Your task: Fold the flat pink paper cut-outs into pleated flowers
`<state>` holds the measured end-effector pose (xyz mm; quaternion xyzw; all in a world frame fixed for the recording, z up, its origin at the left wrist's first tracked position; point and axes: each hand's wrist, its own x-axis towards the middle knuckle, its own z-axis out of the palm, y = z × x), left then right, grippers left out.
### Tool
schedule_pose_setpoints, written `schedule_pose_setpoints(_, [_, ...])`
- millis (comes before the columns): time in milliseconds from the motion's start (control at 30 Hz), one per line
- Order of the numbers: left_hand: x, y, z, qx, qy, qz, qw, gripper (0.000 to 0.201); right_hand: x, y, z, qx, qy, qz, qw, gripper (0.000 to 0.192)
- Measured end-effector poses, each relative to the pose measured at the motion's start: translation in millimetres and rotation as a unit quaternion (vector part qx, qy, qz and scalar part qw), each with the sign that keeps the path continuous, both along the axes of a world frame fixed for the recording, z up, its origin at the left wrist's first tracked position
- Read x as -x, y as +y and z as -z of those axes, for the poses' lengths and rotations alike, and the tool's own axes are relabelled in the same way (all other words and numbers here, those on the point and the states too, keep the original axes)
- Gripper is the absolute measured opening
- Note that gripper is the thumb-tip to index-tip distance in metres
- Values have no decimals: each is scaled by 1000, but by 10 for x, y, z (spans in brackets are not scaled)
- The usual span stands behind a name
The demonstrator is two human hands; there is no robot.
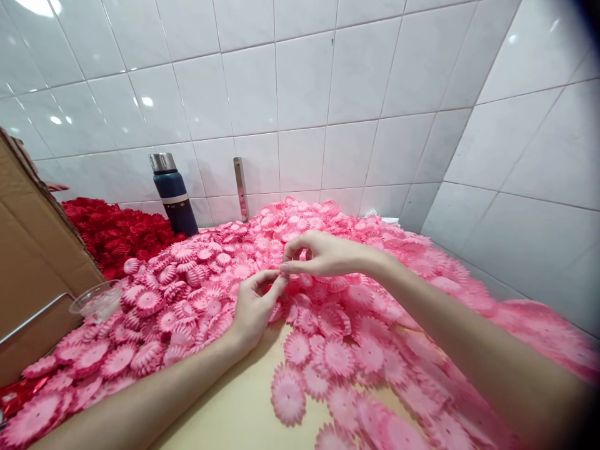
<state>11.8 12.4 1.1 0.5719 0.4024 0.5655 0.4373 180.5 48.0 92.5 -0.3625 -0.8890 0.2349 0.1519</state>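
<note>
I am pinching a small pink petal piece [282, 270] between my left grip [255, 306] and right grip [313, 253], fingertips meeting just above the pink pile [337, 350]. Bare worktop [234, 406] is lying below them; a bottle [172, 192] is standing beyond my left grip.

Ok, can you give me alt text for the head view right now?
Two bare hands meet fingertip to fingertip over a heap of pink scalloped flower pieces; the left hand and right hand pinch something small between them. Behind stand a dark flask, red pieces and a cardboard box.
</note>
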Motion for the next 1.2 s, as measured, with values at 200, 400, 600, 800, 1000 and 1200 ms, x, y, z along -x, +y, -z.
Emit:
schedule_pose_setpoints(200, [-3, -7, -19, 5, 8, 3, 1000, 15, 9, 6, 20, 6, -6, 4, 1000, 15])
schedule_pose_setpoints(400, [-8, -7, -26, 5, 15, 2, 1000, 16, 16, 26, 58, 13, -4, 15, 1000, 12])
schedule_pose_setpoints(600, [-14, -13, -27, 2, 20, -7, 1000, 15, 12, 61, 88, -14, -2, 11, 1000, 7])
schedule_pose_setpoints(800, [-7, 0, -13, 2, 20, -17, 1000, 20, -45, 106, 98, -55, 20, 42, 997, 7])
schedule_pose_setpoints(1000, [-13, -16, -31, -2, 18, -30, 999, 15, -35, 43, 23, -68, 44, 46, 996, 19])
schedule_pose_setpoints(1200, [-11, -22, -43, -5, 19, -33, 999, 10, 1, 20, 32, -39, 13, -4, 999, 21])
